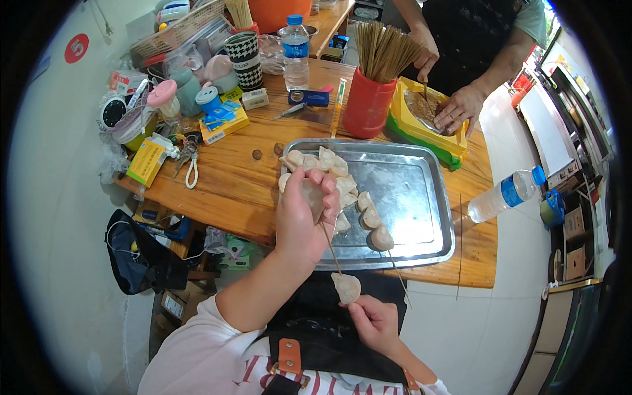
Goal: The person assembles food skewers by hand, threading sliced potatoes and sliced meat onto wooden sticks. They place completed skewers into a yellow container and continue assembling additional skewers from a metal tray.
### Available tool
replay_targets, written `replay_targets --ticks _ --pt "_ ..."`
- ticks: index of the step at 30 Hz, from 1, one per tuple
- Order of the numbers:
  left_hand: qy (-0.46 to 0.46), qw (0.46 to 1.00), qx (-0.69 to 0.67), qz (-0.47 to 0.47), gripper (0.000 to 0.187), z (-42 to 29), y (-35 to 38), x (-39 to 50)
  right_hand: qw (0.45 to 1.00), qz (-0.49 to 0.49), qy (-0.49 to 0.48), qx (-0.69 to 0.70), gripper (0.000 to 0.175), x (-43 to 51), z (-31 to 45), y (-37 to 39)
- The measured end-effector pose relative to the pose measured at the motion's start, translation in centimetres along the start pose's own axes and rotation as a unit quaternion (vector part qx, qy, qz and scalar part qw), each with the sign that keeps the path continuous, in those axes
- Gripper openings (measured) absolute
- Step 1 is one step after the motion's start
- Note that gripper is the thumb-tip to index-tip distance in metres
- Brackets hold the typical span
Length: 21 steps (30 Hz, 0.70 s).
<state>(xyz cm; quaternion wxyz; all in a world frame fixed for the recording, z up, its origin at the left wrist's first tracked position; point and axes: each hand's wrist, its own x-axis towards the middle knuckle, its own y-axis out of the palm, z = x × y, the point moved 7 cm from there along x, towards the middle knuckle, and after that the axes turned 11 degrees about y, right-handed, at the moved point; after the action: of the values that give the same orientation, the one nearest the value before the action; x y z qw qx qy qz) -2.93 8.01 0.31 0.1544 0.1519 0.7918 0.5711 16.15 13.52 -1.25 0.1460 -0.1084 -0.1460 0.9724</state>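
My left hand (308, 217) is raised over the left part of a metal tray (410, 197), fingers curled around a pale dumpling (312, 195), mostly hidden by the palm. A thin bamboo skewer (332, 247) runs down out of that grip. Its lower end meets the edge of another folded dumpling (347, 288), which my right hand (373, 318) pinches between thumb and fingers in front of the tray. Behind my left hand, several dumplings (328, 160) are piled on the tray. Beside them lies a skewer with three dumplings (371, 219), its bare end jutting past the tray's front rim.
A single skewer (460, 242) and a tilted-looking water bottle (503, 195) are at right. Behind the tray stands a red container of skewers (370, 106). A co-worker's hands (456, 108) work in filling inside a yellow container (429, 123). Boxes, keys (187, 148) and cups crowd the left.
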Motion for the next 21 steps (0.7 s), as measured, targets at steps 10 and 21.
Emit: replay_targets --ticks 10,21 --pt "-0.047 0.999 0.023 0.013 0.030 1.5 0.7 -2.3 1.000 -0.001 -0.014 -0.005 0.010 -0.2 0.4 0.0" --pt "-0.093 0.987 0.107 0.077 0.037 4.3 0.2 -5.1 0.997 -0.015 0.043 0.058 0.013 0.1 0.1 -0.8"
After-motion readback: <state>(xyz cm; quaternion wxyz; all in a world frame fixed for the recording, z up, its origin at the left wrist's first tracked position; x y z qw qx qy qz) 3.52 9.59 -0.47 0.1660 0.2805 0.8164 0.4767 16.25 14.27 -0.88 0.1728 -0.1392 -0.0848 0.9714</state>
